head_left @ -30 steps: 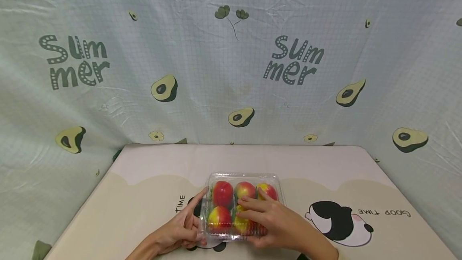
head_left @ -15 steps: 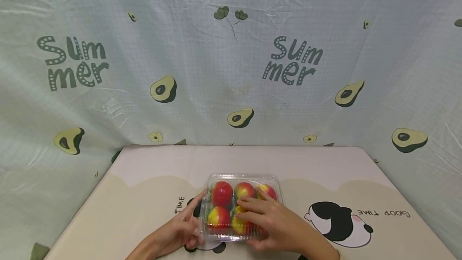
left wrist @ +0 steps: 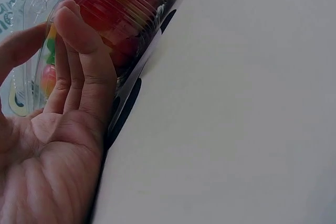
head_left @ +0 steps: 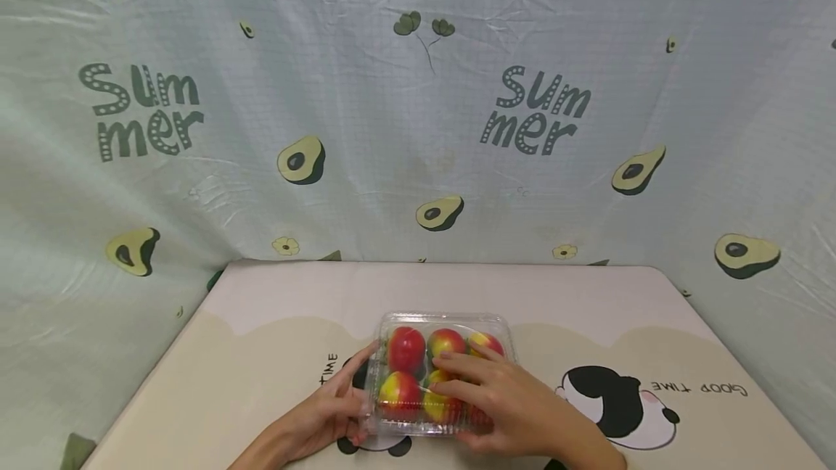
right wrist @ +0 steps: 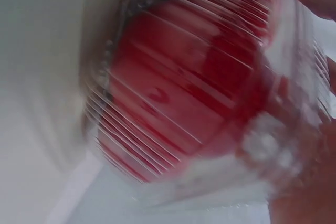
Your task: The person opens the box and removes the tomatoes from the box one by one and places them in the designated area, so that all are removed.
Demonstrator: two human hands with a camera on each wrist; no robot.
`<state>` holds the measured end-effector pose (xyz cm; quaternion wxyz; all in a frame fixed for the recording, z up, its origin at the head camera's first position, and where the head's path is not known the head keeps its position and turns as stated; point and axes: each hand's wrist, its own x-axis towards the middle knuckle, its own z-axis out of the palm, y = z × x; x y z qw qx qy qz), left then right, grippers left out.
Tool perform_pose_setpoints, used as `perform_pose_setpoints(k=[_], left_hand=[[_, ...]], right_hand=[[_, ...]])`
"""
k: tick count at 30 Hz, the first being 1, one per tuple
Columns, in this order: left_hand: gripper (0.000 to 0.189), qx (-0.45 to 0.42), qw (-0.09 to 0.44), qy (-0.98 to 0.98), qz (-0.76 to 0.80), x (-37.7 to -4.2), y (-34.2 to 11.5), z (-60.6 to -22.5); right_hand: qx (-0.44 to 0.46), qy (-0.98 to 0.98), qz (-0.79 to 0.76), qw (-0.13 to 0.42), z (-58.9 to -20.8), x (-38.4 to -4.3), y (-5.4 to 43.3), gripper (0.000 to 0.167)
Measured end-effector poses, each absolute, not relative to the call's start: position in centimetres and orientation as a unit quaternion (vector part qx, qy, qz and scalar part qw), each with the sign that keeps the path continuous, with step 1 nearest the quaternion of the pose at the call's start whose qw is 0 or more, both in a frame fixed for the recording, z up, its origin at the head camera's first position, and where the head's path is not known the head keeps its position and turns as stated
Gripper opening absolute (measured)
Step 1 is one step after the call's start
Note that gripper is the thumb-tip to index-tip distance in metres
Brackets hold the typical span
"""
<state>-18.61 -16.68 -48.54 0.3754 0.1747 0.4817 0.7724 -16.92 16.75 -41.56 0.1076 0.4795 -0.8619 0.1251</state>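
A clear plastic clamshell box (head_left: 400,318), its lid down, lies on the table with several red and yellow fruits (head_left: 406,349) inside. My left hand (head_left: 323,412) is at the box's left side, one finger stretched along the upper edge and the others against the wall. In the left wrist view, these fingers (left wrist: 94,72) look fairly straight. My right hand (head_left: 516,408) rests on the lid with its fingers spread, the thumb low by the front edge, covering part of the fruits. The right wrist view is blurred; a red fruit (right wrist: 173,82) shows through the ribbed wall.
The table cover (head_left: 261,383) has a printed black-and-white dog (head_left: 614,408) right of the box; another print lies partly under the box and left hand. A pale curtain (head_left: 366,93) with avocado prints hangs behind and along both sides.
The head view has shifted slightly. Both hands keep nearly the same places on the box, and the lid stays down.
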Motion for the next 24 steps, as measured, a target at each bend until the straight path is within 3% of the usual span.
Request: perform_pose_setpoints(k=[13,20,24], left_hand=[[0.096,0.192,0.367,0.479,0.774,-18.6,-16.5,-48.3],[0.094,0.185,0.369,0.484,0.772,-18.4,-16.7,-48.2],[0.095,0.181,0.371,0.483,0.772,-18.3,-16.8,-48.2]], right_hand=[[0.452,-0.882,0.114,0.069,-40.1,-16.7,17.8,0.069],[0.467,-0.876,0.094,0.073,-40.0,-16.5,17.5,0.078],[0.444,-0.891,0.088,0.040,-39.8,-16.2,17.4,0.086]])
